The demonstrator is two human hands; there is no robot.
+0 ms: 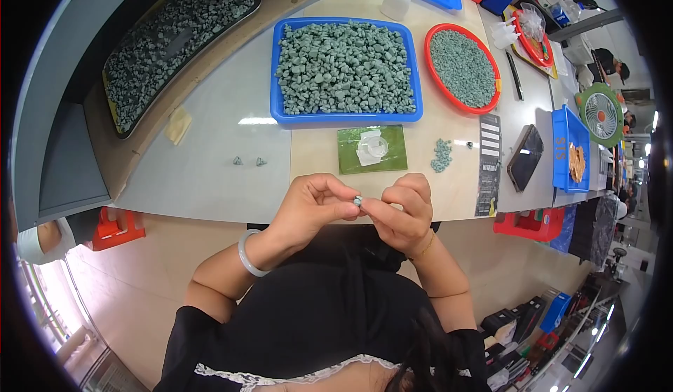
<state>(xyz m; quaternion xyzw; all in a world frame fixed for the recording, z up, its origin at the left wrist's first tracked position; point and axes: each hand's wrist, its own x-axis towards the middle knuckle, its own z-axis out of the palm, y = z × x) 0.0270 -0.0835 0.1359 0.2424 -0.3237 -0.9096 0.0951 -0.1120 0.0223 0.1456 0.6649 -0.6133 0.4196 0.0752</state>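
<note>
Near the table's front edge, my left hand point(308, 201) and my right hand point(403, 213) meet fingertip to fingertip. Between them is a tiny grey-green piece point(357, 201), pinched from both sides; its exact kind is too small to make out. Just beyond my fingers lies a green pad point(394, 159) with a small clear dish point(376, 147) on white paper. A small heap of pale green pieces point(441, 155) sits to its right. Two similar grey-green pieces point(261, 161) stand apart on the left.
Behind the pad are a blue tray point(416, 77) heaped with grey-green pieces and a round red tray point(429, 63) of smaller ones. A dark tray point(256, 3) fills the left shelf. At right lie a phone point(526, 157), a black printed strip point(488, 168) and a blue bin point(561, 147).
</note>
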